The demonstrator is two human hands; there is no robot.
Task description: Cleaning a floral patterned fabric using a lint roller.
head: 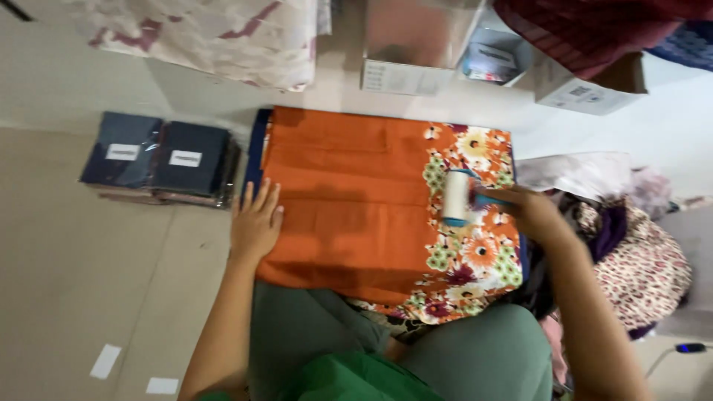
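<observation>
- While the person sits on the floor, the left hand (255,221) lies flat on the left edge of the folded orange cloth (349,200), with its fingers spread a little.
- The right hand (520,209) is closed around the blue handle of a white lint roller (455,197).
- The roller rests on the flowery part of the cloth, near its right side.
- The cloth lies on the floor just in front of the person's knees in green trousers (416,356).
- Two dark blue packs (160,160) lie on the floor to the left of the cloth.
- White boxes (416,44) stand behind the cloth.
- A heap of patterned cloth (642,260) sits on the right.
</observation>
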